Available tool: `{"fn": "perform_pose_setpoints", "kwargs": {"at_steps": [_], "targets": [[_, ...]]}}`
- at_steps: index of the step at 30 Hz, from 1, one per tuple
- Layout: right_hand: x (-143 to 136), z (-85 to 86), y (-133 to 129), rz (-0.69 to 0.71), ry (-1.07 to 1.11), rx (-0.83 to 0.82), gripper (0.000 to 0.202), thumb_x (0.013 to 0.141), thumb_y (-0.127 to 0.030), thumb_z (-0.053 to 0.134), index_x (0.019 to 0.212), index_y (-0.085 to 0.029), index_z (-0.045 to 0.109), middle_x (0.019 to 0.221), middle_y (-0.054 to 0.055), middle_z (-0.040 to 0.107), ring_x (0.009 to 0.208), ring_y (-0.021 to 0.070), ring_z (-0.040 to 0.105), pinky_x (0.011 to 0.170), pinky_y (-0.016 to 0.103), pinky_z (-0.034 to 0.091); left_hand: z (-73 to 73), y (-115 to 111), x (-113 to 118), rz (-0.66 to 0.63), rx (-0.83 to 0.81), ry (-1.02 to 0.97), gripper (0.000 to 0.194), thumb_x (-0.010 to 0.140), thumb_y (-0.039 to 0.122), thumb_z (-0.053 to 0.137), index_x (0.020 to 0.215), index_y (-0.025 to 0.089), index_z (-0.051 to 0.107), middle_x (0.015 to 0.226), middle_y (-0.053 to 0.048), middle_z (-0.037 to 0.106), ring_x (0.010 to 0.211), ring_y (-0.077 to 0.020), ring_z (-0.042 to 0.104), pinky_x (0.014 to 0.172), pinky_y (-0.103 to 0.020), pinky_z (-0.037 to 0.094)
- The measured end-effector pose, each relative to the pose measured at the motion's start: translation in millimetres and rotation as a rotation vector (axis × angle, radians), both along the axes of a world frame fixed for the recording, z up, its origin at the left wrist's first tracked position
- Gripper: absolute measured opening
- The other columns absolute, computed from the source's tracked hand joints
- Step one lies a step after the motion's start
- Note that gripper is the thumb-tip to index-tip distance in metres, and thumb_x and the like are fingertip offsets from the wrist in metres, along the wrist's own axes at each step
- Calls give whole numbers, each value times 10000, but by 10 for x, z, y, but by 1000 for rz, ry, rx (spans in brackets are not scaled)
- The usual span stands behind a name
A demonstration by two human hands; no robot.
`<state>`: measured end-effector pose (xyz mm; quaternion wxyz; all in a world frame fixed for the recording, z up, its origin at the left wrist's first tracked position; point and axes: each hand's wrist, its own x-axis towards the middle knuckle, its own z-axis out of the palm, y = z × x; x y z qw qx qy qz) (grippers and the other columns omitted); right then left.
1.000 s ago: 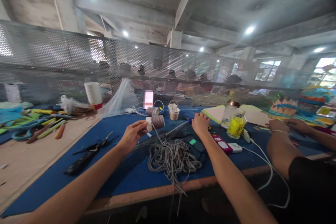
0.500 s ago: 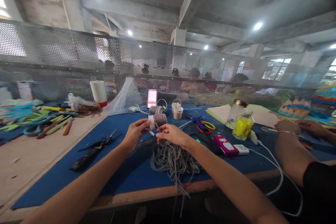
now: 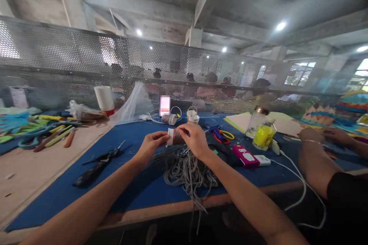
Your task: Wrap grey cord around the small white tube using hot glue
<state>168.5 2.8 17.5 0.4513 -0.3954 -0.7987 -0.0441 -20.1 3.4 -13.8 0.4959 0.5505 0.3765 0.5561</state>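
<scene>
A small white cup (image 3: 171, 137), its side wrapped in grey-brown cord with a red line near the rim, lies sideways above the blue mat. My left hand (image 3: 151, 145) pinches it by the white rim end. At the wrapped side my right hand (image 3: 196, 139) has its fingers closed on the grey cord, and it covers the far end of the cup. Below my hands a loose heap of grey cord (image 3: 186, 174) spreads over the mat, with strands hanging off the table's front edge. Behind the cup stand another cord-wrapped cup (image 3: 171, 120) and a pale little basket (image 3: 192, 115).
Black-handled scissors (image 3: 99, 164) lie left on the blue mat (image 3: 126, 195). To the right are a blue glue gun (image 3: 215, 130), a magenta power bank (image 3: 244, 156) with a white cable, and a yellow bottle (image 3: 263, 136). A co-worker's arm (image 3: 314, 160) rests far right.
My right hand has moved up and right, from below the cup to over its wrapped side. The cup has come slightly lower, still in my left hand. The view has shifted a little.
</scene>
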Motion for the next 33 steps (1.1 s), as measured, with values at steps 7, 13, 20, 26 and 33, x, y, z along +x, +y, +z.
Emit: {"fn": "perform_pose_setpoints", "kwargs": {"at_steps": [7,13,20,26,33], "targets": [[-12,-49,61,43,85,-2,159,912,-321,535,896,-218,655,877,29,619,838,149,576,816,263,435,11,-32,15,-40,27,48,241,678,377,749,819,182,760,810,-56,728,718,-188,624,692,-271,451],[-7,-72,85,56,119,-12,158,908,-320,537,889,-210,649,885,29,613,842,146,574,810,251,441,8,-35,8,-82,33,75,198,724,347,718,833,185,750,809,-47,706,715,-175,597,688,-263,439],[4,-84,119,30,128,-34,153,895,-321,557,859,-208,653,852,22,619,817,146,578,793,249,438,22,-31,11,-75,45,82,185,716,337,722,820,189,757,776,-39,695,696,-170,578,672,-263,430],[8,-95,131,41,148,-21,168,906,-325,538,854,-204,642,845,22,619,794,141,574,779,246,441,6,-21,2,-64,53,92,212,717,352,717,830,176,754,782,-43,692,700,-172,576,676,-274,432],[9,-101,127,66,176,-2,167,909,-320,531,846,-204,633,847,29,617,782,143,573,762,250,451,-2,-8,-13,-83,45,88,230,735,351,712,854,156,737,812,-42,690,727,-164,577,708,-273,427]]}}
